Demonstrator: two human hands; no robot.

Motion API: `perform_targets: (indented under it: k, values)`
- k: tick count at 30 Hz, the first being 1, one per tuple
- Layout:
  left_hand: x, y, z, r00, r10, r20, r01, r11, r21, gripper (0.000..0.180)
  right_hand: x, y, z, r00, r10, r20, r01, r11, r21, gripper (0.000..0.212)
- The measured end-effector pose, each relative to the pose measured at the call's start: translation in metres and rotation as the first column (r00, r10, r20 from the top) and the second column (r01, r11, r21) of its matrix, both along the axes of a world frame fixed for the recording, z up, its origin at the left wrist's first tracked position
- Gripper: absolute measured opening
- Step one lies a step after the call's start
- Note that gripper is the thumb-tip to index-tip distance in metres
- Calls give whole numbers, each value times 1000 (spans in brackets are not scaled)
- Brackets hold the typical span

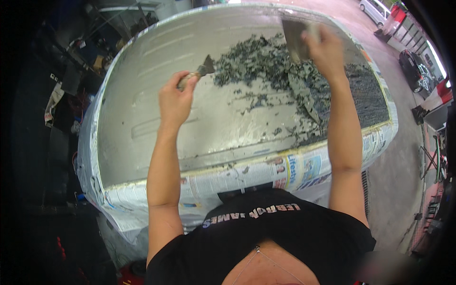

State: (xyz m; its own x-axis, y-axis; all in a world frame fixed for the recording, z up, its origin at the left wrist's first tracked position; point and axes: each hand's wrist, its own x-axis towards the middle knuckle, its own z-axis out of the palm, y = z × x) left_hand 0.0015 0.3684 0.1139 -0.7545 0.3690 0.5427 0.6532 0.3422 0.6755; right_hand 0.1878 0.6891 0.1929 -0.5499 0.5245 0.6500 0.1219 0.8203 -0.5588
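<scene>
In front of me is a vehicle roof [147,95], mostly bare grey metal. A heap of dark, crumpled paint flakes [259,61] lies over its middle and far side, with smaller scraps scattered nearer. Wrinkled dark paint [365,90] still covers the right part. My left hand [175,102] is closed round the wooden handle of a putty knife [205,68], whose blade points at the heap's left edge. My right hand [327,54], slightly blurred, grips a wide flat scraper [294,40] at the heap's far right; whether its edge touches the roof I cannot tell.
Newspaper masking [228,180] lines the roof's edges, with plastic sheeting [88,156] hanging at the left. Dark workshop clutter stands at the left. On the right are a concrete floor [389,185], a dark car [413,71] and, farther back, a silver van [375,12].
</scene>
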Motion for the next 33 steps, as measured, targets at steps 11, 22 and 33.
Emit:
perform_targets:
  k: [11,22,33]
  values:
    - [83,-216,-92,752,494,437,-645,687,334,29,104,-14,-111,985,-135,-103,79,900,-428,29]
    - [113,-214,-137,723,609,326,-690,609,392,32,104,-140,-111,831,394,392,-465,879,104,30]
    - [116,-214,-155,724,580,373,-688,578,438,32,129,-185,-74,707,359,609,-508,857,85,31]
